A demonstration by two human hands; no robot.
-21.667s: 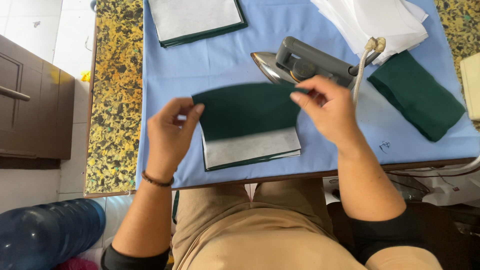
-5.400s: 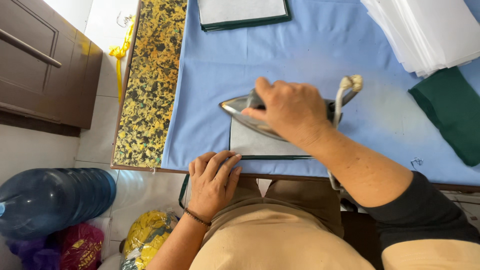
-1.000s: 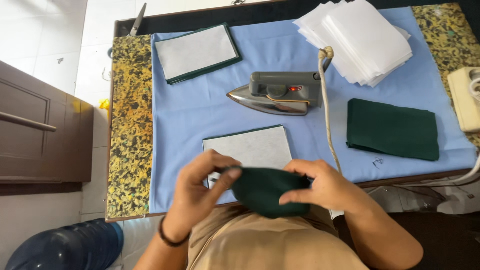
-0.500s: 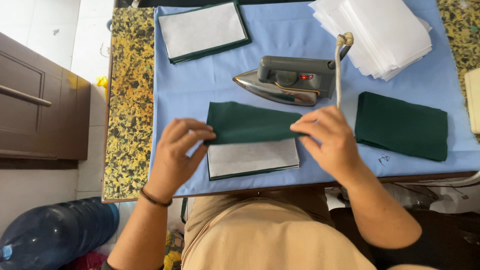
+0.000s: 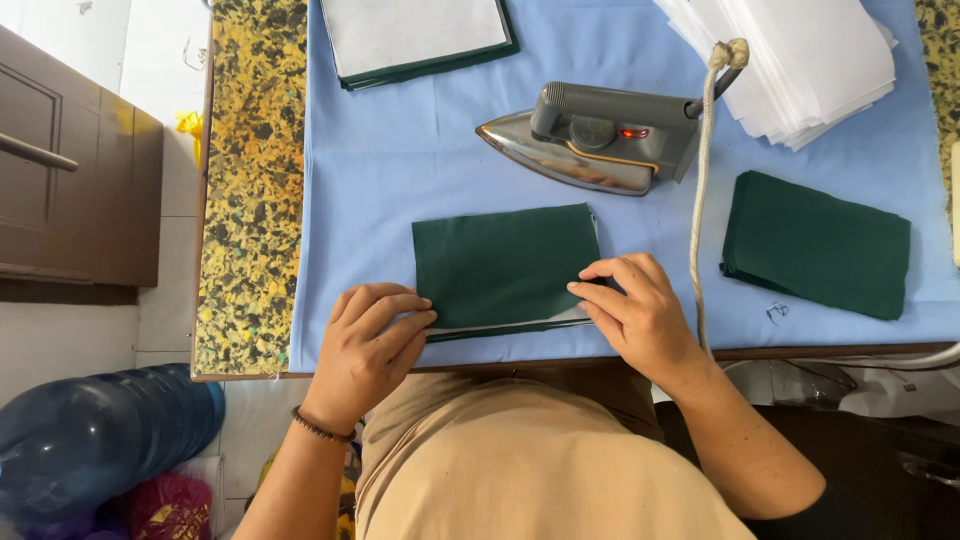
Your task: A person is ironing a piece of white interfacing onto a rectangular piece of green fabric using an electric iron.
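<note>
— Where's the green cloth?

— The green cloth (image 5: 505, 262) lies flat near the front edge of the table (image 5: 370, 170), over a white sheet (image 5: 540, 322) that peeks out below it. The left hand (image 5: 368, 340) presses its fingertips on the lower left corner; the right hand (image 5: 635, 310) pins the right edge. Neither grips anything, fingers just resting flat.

— And around it?

— An iron (image 5: 590, 135) lies just behind, its cord (image 5: 703, 200) running past the right hand. A folded green piece (image 5: 815, 243) sits to the right, white sheets (image 5: 790, 55) stacked behind. On the floor, left, a blue water bottle (image 5: 95, 430) beside a brown cabinet (image 5: 75, 170).
</note>
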